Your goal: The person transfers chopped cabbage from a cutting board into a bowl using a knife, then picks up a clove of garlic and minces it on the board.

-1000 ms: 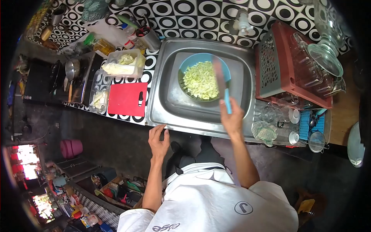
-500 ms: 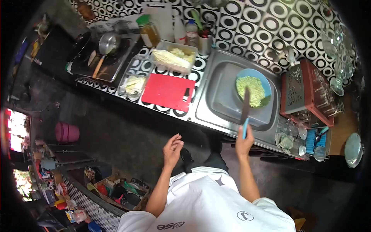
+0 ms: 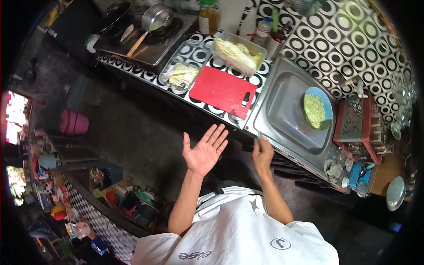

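Observation:
My left hand is spread palm up in front of the counter, with nothing in it. Nearer the sink edge, my right hand is closed round the blue handle of a knife, whose blade is barely visible here. A red cutting board lies bare on the counter. Behind it stands a clear container with pale cabbage, and to its left a second clear container holds cabbage pieces. Chopped pale green vegetable fills a blue bowl in the sink.
At the left, a saucepan rests on the black stove. Bottles stand along the wall. A red rack of glasses and a blue basket are right of the sink. A pink bin is on the floor.
The view has turned, shifting the counter rightward. My left hand has opened with its palm up. My right hand and the knife have moved away from the bowl, toward the counter's front edge.

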Motion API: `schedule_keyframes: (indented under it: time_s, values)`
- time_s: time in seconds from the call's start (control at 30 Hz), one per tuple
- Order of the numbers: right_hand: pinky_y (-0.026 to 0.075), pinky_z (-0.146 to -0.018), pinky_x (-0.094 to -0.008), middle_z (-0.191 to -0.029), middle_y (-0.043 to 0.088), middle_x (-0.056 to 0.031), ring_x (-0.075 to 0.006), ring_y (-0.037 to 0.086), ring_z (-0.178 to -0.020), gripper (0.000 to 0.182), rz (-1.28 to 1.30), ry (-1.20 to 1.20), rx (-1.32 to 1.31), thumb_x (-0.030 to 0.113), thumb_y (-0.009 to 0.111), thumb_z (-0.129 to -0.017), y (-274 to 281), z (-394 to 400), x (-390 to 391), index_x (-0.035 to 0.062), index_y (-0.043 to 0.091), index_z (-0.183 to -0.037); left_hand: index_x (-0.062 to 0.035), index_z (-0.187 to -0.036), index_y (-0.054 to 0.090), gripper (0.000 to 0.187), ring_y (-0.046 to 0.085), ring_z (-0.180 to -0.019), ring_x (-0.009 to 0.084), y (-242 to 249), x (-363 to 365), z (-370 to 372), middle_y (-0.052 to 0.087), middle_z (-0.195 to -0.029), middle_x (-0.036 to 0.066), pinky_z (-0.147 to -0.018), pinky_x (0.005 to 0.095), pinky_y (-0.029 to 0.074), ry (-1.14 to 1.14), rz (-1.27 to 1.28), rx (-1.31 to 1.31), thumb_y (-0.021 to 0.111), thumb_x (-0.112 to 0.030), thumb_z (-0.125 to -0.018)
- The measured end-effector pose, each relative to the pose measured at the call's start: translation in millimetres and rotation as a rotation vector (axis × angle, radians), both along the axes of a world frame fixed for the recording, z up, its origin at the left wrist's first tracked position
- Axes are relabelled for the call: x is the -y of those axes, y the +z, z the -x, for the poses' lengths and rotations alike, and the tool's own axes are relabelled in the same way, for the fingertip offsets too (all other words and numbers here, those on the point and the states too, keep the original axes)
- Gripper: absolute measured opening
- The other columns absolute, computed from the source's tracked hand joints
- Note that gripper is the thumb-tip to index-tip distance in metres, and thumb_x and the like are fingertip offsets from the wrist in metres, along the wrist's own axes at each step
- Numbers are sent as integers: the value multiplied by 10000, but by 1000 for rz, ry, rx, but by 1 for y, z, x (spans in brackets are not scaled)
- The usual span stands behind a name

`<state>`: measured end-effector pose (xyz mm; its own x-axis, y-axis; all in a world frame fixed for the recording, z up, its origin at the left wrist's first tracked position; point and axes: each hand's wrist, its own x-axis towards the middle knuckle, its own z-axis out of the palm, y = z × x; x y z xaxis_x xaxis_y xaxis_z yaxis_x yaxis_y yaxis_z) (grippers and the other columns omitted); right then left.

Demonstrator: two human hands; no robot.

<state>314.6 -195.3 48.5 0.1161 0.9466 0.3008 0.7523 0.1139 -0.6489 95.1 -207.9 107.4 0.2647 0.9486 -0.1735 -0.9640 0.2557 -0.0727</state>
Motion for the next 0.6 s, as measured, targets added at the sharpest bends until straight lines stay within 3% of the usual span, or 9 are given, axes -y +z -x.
schedule_keyframes:
  time_s: [0.13,0.27,0.33,0.4,0.43,0.47,0.53,0.57,0.6]
  values:
    - [417,-571,-353,-701,508,-129,-255,504,-602,332,-4,123,-92,105,581,-857,46,25,-13,25,588,-1180,39,-1396,253,908,203,-1374,337,-15,-19,19,226,-1471,218,-1117,450,188,46,71,-27,393,-663,-838]
    - [459,-550,-354,-717,535,-83,-225,554,-622,378,37,435,-85,110,647,-798,33,66,-16,116,621,-1175,43,-1397,242,917,226,-1365,333,-16,-51,21,262,-1458,211,-1105,437,213,58,165,-54,390,-667,-836]
    - [468,-581,-377,-739,558,-103,-257,576,-667,292,98,406,-11,126,633,-805,24,76,-36,139,657,-1096,46,-1396,251,918,233,-1362,333,-6,-70,26,275,-1451,215,-1102,434,215,37,104,-80,348,-682,-844]
    - [465,-626,-410,-762,571,-144,-319,580,-721,192,271,175,24,155,593,-842,7,68,-64,118,662,-1017,47,-1391,272,897,251,-1355,338,3,-82,33,317,-1428,222,-1106,425,202,-25,-32,-377,288,-680,-866]
    - [451,-658,-441,-787,572,-193,-378,564,-746,174,322,73,-40,168,546,-874,6,57,-83,50,634,-967,47,-1347,357,867,367,-1292,339,7,-86,39,407,-1364,231,-1074,416,273,-57,-83,-444,244,-675,-881]
    - [443,-664,-442,-799,566,-218,-386,558,-755,232,301,65,-149,152,516,-888,-10,38,-101,22,612,-1054,47,-1347,357,867,367,-1292,339,7,-89,46,407,-1364,231,-1074,416,273,-46,-87,-451,244,-675,-881]
    - [436,-698,-403,-825,592,-201,-299,579,-772,327,194,-18,-290,142,496,-907,-3,16,-125,-16,555,-1187,33,-1281,438,803,518,-1153,291,1,-97,62,509,-1276,203,-985,375,384,-47,-88,-798,217,-643,-907]
    - [434,-712,-379,-847,617,-167,-240,577,-790,338,228,-39,-307,161,513,-915,-6,-1,-130,-28,547,-1193,24,-1219,489,671,572,-1079,269,-7,-102,68,561,-1209,192,-924,363,436,-26,2,-1079,281,-551,-943]
    - [434,-712,-379,-847,617,-167,-240,577,-790,338,236,-45,-307,161,513,-915,2,-8,-130,-28,547,-1193,6,-1165,548,436,610,-1004,239,-20,-106,79,617,-1122,167,-853,324,471,5,84,-1360,459,-360,-946]
